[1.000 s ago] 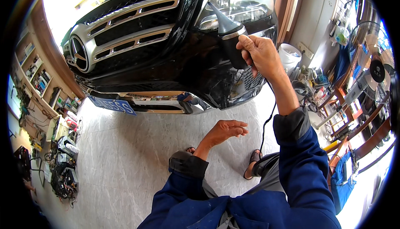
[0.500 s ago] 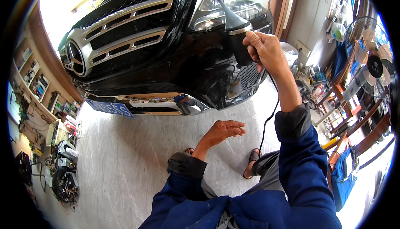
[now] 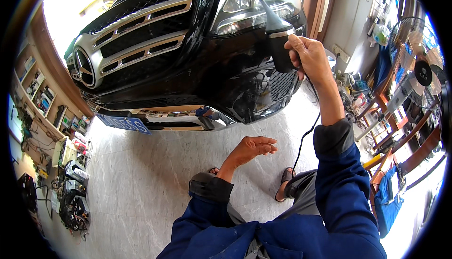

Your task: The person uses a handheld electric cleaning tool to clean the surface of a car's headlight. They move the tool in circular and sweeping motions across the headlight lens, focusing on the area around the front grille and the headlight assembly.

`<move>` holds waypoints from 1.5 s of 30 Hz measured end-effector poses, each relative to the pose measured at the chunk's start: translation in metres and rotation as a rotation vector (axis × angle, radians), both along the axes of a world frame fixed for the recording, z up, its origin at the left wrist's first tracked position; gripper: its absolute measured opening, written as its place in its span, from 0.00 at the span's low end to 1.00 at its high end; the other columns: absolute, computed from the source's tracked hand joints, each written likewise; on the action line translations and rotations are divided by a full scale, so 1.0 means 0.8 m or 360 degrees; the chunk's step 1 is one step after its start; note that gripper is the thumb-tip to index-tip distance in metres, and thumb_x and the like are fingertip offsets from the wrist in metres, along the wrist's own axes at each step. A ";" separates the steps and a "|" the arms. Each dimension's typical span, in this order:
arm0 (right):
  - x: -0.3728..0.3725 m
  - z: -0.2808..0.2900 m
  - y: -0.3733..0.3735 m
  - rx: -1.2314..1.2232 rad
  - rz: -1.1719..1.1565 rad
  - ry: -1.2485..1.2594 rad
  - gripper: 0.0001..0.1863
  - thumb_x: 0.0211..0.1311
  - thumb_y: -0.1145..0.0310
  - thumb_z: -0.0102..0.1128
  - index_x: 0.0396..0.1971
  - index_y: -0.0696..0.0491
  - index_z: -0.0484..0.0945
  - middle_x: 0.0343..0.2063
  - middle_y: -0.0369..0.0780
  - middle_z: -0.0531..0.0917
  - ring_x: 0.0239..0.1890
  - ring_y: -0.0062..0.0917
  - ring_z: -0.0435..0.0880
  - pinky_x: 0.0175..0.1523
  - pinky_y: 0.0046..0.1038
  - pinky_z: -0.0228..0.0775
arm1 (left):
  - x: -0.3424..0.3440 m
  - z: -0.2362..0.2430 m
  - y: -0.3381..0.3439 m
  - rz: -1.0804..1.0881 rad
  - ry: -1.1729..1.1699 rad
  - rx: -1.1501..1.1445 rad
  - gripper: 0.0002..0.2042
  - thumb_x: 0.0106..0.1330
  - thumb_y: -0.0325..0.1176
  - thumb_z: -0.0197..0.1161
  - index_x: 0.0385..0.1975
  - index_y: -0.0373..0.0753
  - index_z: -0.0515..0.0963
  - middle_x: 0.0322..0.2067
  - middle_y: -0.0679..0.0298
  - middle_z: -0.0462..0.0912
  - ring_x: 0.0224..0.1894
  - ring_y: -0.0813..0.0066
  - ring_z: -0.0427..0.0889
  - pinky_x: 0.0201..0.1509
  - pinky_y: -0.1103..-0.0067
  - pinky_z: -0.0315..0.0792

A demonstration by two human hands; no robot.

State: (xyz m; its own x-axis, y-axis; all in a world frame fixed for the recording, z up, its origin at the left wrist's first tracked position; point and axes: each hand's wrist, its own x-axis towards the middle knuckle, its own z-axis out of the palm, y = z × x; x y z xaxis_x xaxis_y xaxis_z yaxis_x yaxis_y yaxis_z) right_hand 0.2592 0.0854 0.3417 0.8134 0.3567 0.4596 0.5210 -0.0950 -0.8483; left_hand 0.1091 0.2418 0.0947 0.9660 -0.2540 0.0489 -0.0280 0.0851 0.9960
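Note:
My right hand (image 3: 308,56) grips a black handheld electric tool (image 3: 281,54) with a silver band and a long, tapered grey nozzle. The nozzle's tip is in front of the headlight (image 3: 238,2) of a black car (image 3: 197,75); whether it touches the lens I cannot tell. A black cord (image 3: 305,136) runs down from the tool past my right foot. My left hand (image 3: 254,149) is held out lower, over the floor below the bumper, its fingers loosely extended and holding nothing.
Along the left wall are shelves (image 3: 42,94) of small items and piles of electronic parts (image 3: 75,198) on the floor. At right stand a pedestal fan (image 3: 423,74), a wooden chair (image 3: 414,160), a blue bag (image 3: 388,198), assorted clutter and a white bucket (image 3: 329,57) behind my arm.
My right hand has moved right and slightly up with the tool, so the nozzle tip sits farther right along the headlight. My left hand has barely shifted.

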 end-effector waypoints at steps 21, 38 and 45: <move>-0.001 0.012 0.008 -0.0027 0.0030 -0.0041 0.26 0.78 0.51 0.57 0.37 0.63 0.83 0.19 0.32 0.75 0.18 0.12 0.72 0.13 0.16 0.65 | 0.001 -0.005 -0.001 -0.0020 -0.0015 -0.0062 0.20 0.69 0.43 0.71 0.56 0.39 0.85 0.45 0.58 0.91 0.48 0.73 0.90 0.50 0.79 0.81; -0.028 0.020 0.042 -0.0136 0.0101 -0.0046 0.24 0.78 0.52 0.56 0.37 0.62 0.83 0.18 0.31 0.76 0.18 0.11 0.73 0.13 0.15 0.65 | -0.002 -0.002 0.005 -0.0019 -0.0055 -0.0076 0.22 0.68 0.46 0.71 0.57 0.39 0.84 0.45 0.57 0.91 0.49 0.72 0.90 0.51 0.78 0.81; -0.034 0.020 0.055 -0.0205 0.0130 -0.0054 0.24 0.79 0.52 0.55 0.35 0.60 0.83 0.18 0.31 0.76 0.18 0.11 0.73 0.14 0.16 0.66 | -0.003 -0.001 0.007 -0.0012 -0.0034 -0.0099 0.23 0.67 0.47 0.72 0.56 0.40 0.84 0.45 0.57 0.91 0.49 0.71 0.90 0.51 0.77 0.82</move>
State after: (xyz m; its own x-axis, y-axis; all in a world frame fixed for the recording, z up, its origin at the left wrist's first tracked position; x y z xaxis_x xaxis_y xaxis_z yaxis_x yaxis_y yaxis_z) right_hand 0.2321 0.1295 0.3579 0.7638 0.4790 0.4326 0.5598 -0.1580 -0.8134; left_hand 0.1068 0.2476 0.0938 0.9627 -0.2569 0.0851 -0.0481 0.1471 0.9879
